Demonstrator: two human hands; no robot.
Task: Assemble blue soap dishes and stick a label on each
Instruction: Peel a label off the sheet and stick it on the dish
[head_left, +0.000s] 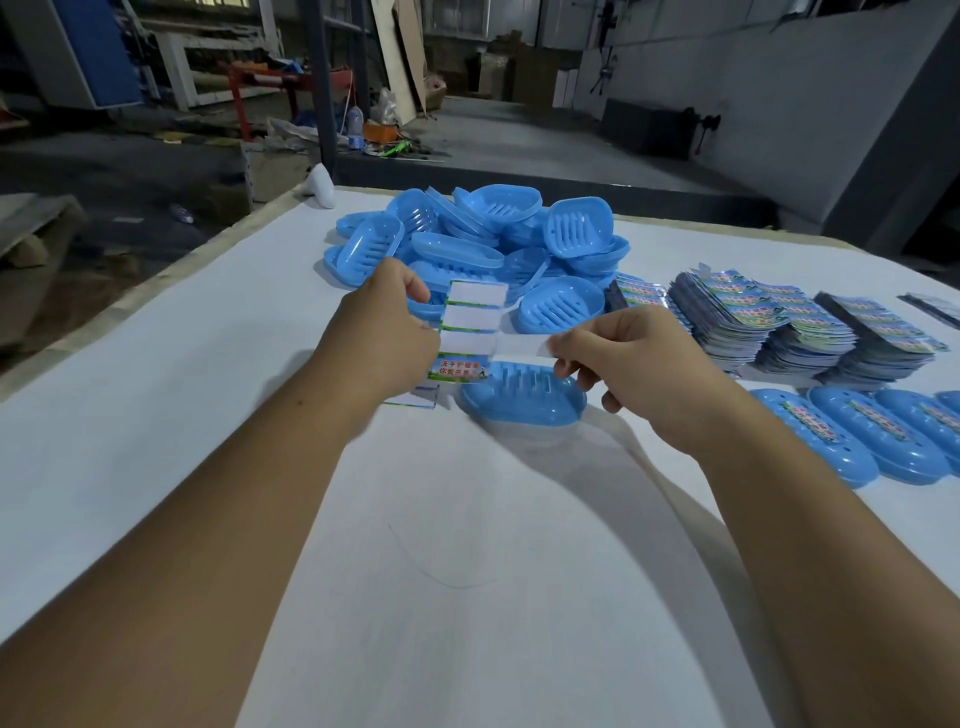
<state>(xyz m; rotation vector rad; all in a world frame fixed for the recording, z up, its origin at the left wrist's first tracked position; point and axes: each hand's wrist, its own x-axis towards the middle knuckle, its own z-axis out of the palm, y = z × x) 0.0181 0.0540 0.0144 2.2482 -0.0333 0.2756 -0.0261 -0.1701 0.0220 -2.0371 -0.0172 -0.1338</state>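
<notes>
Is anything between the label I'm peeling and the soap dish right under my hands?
Nothing visible. The right hand pinches the label, peeling it from the sheet that the left hand holds. The soap dish lies just below, its slotted top bare.

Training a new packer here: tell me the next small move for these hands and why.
Probably pull the label fully free and lay it on the soap dish below. The right hand pinches its end, half peeled, while the left hand holds the label sheet; that dish carries no label, unlike the finished dishes at right.
</notes>
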